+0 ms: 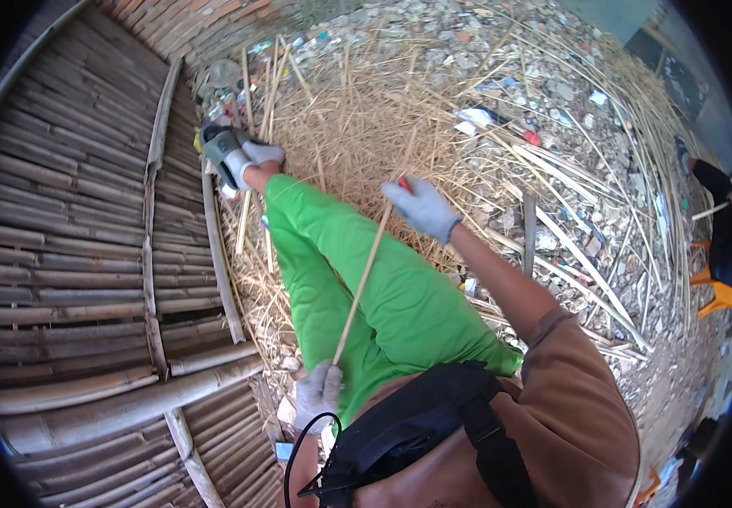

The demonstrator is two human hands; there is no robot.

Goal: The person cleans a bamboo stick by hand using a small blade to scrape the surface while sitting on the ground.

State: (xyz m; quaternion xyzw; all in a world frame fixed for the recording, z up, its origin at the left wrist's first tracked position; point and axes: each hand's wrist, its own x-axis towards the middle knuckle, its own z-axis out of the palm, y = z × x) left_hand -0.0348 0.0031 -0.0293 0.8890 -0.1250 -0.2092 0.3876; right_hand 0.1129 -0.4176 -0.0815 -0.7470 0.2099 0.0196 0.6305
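A long, thin bamboo strip (362, 290) slants across my green trouser legs (400, 292). Its lower end is in my left hand (318, 394), a gloved hand closed round it close to my waist. My right hand (421, 207), also in a pale glove, is closed near the strip's upper end. Something small and red (404, 184) sticks out of the right hand's grip; the rest of it is hidden by the fingers, so its kind is unclear. The strip's upper end passes at the right fingertips.
A bamboo-slat wall (61, 254) runs along my left. Straw-like shavings (374, 118) cover the ground around my feet. Long bamboo strips (582, 262) lie over rubble and litter on the right. At the far right are another person's dark-clothed leg (726, 229) and an orange chair (716, 292).
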